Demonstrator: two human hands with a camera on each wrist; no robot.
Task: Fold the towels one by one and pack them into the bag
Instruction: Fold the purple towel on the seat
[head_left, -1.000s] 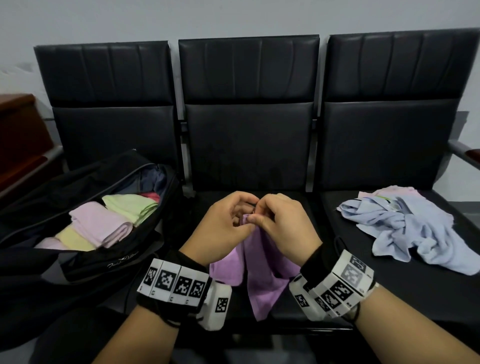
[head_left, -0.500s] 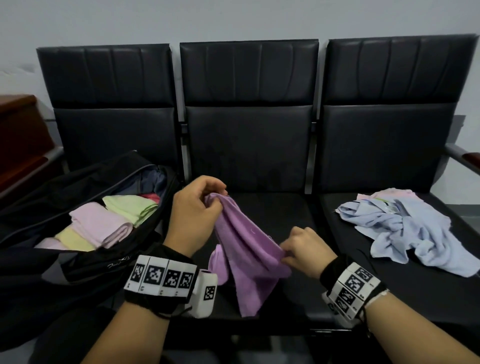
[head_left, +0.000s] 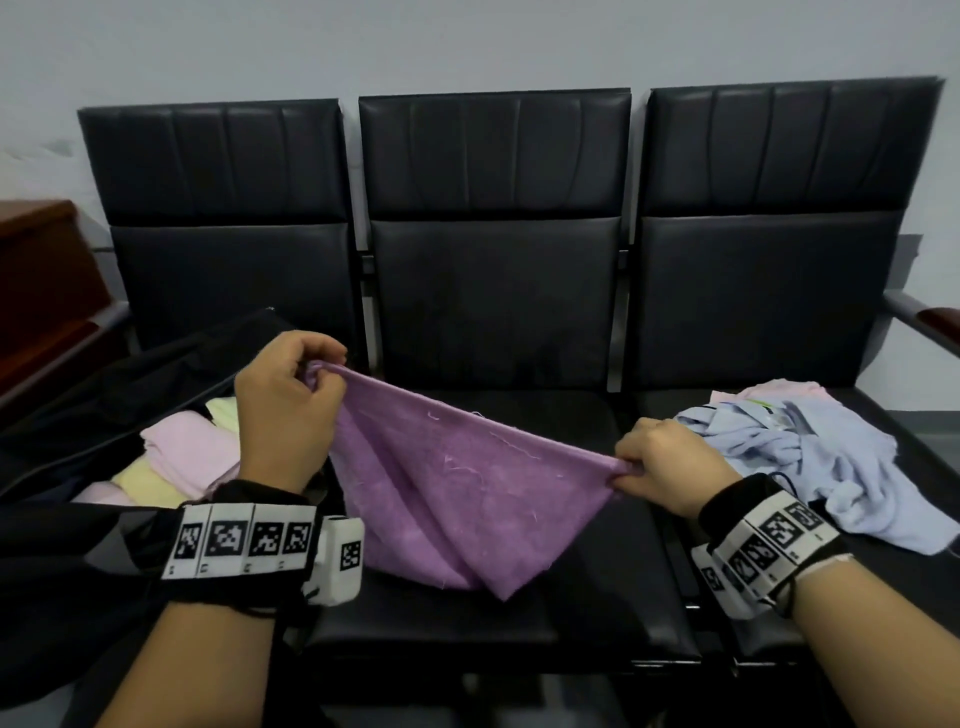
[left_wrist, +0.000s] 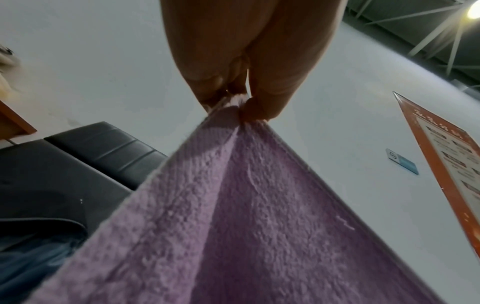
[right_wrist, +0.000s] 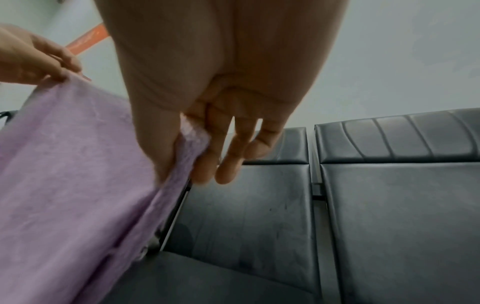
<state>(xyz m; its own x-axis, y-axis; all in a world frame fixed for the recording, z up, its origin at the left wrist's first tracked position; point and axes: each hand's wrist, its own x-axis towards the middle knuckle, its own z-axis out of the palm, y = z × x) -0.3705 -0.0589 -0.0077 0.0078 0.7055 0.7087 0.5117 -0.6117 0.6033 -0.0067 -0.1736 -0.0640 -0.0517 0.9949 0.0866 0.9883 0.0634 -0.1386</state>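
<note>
In the head view, the left hand (head_left: 283, 415) and right hand (head_left: 670, 467) each pinch a corner of the purple terry towel (head_left: 457, 483), stretched mid-frame above the black padded bench seat (head_left: 597, 587); the open black bag (head_left: 104, 395) sits at left. The left wrist view shows fingertips (left_wrist: 259, 109) clamped on the towel's corner at upper centre. The right wrist view shows the thumb (right_wrist: 155, 144) pressing cloth at centre.

black seats (head_left: 597, 618): bag (head_left: 78, 415), crumpled towels (head_left: 831, 457)
</note>
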